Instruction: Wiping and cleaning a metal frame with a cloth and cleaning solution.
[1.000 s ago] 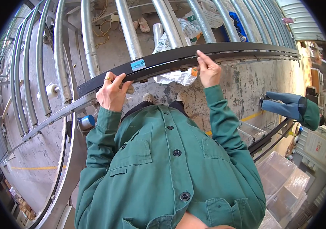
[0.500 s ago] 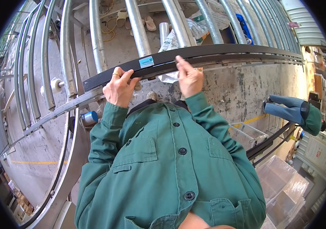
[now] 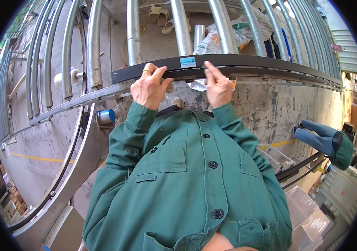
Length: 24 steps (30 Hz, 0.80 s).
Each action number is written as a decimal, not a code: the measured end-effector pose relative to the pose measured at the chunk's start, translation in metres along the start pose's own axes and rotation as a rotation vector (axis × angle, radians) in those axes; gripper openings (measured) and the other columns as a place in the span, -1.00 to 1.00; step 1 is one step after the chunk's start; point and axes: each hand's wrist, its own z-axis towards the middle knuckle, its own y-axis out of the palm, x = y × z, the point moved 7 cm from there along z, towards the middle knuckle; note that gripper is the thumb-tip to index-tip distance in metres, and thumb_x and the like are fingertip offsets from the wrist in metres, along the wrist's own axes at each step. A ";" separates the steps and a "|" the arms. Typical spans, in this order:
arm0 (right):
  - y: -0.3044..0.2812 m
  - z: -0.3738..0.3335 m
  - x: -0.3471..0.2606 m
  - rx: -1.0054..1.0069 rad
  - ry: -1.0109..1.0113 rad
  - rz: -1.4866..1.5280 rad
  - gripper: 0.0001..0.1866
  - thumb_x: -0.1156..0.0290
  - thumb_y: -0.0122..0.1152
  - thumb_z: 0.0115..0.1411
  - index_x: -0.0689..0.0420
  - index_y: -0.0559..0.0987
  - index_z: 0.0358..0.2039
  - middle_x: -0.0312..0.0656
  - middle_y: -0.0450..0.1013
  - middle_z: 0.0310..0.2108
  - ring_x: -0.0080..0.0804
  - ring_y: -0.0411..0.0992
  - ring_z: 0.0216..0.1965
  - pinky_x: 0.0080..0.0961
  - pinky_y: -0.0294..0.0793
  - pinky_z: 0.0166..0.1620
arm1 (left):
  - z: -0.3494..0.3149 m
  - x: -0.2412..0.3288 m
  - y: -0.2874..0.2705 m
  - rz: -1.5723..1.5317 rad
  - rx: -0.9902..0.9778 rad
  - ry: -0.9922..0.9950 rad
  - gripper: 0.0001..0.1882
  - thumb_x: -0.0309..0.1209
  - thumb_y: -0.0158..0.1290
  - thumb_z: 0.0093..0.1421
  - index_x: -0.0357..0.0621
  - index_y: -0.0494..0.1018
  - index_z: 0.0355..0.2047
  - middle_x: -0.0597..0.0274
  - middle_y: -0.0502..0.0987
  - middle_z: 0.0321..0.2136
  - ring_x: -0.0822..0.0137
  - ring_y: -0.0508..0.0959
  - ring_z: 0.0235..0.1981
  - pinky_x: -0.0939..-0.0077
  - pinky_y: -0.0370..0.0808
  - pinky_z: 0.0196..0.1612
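A long black bar [image 3: 253, 61] with a small blue label [image 3: 187, 62] lies across the near ends of the metal rollers. A second dark strip [image 3: 266, 75] runs along its near side. My left hand [image 3: 148, 87], with a ring on one finger, is closed on the black bar near its left end, fingers over the top and thumb at the near edge. To the right of the label, my right hand [image 3: 220, 88] reaches over the dark strip, index finger stretched out at the bar; its thumb is hard to see.
Steel rollers [image 3: 180, 29] stretch away beyond the bar, with plastic sacks [image 3: 237, 35], a clear roll [image 3: 199, 34] and clogs [image 3: 158, 16] beneath. A blue-capped cylinder [image 3: 105, 116] sits at the left. Another person [image 3: 327, 140] bends over at the right, near wrapped boxes [image 3: 308, 213].
My right hand has moved left along the bar, closer to the label. My left hand keeps its grip near the bar's left end. The whole view has shifted.
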 end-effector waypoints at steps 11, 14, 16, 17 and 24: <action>-0.059 0.029 0.040 0.129 0.083 0.136 -0.78 0.44 0.12 0.14 0.06 0.56 -0.17 -0.35 0.45 -0.61 -0.71 0.33 -0.66 -0.71 0.27 -0.60 | -0.024 -0.061 -0.022 -0.051 0.159 -0.127 -0.65 -0.28 0.27 -0.20 0.00 0.50 -0.33 0.33 0.39 -0.37 0.23 0.50 -0.46 0.39 0.47 -0.45; -0.061 0.031 0.044 0.105 0.126 0.225 -0.78 0.42 0.11 0.15 0.07 0.56 -0.16 -0.36 0.44 -0.61 -0.75 0.25 -0.71 -0.76 0.19 -0.66 | -0.024 -0.061 -0.022 -0.057 0.203 -0.044 -0.65 -0.32 0.30 -0.23 -0.02 0.51 -0.36 0.32 0.40 -0.47 0.25 0.50 -0.50 0.43 0.48 -0.48; -0.062 0.034 0.049 0.087 0.158 0.268 -0.77 0.42 0.10 0.16 0.07 0.55 -0.15 -0.36 0.44 -0.62 -0.79 0.20 -0.74 -0.79 0.14 -0.70 | -0.021 -0.058 -0.018 -0.057 0.189 -0.027 -0.65 -0.31 0.30 -0.23 -0.02 0.51 -0.37 0.32 0.40 -0.48 0.26 0.50 -0.51 0.44 0.47 -0.48; -0.066 0.037 0.052 0.092 0.152 0.250 -0.77 0.41 0.10 0.16 0.07 0.55 -0.15 -0.34 0.45 -0.60 -0.78 0.21 -0.74 -0.80 0.15 -0.70 | -0.020 -0.056 -0.016 -0.055 0.176 -0.014 -0.65 -0.29 0.30 -0.23 -0.02 0.51 -0.38 0.32 0.40 -0.48 0.27 0.50 -0.51 0.44 0.47 -0.49; -0.089 0.052 0.068 0.175 0.122 0.241 -0.77 0.39 0.09 0.17 0.07 0.54 -0.15 -0.32 0.51 -0.40 -0.76 0.20 -0.76 -0.78 0.17 -0.71 | -0.011 -0.032 0.002 -0.082 0.202 0.015 -0.67 -0.21 0.27 -0.21 0.00 0.52 -0.41 0.40 0.40 -0.49 0.34 0.49 -0.56 0.48 0.43 -0.54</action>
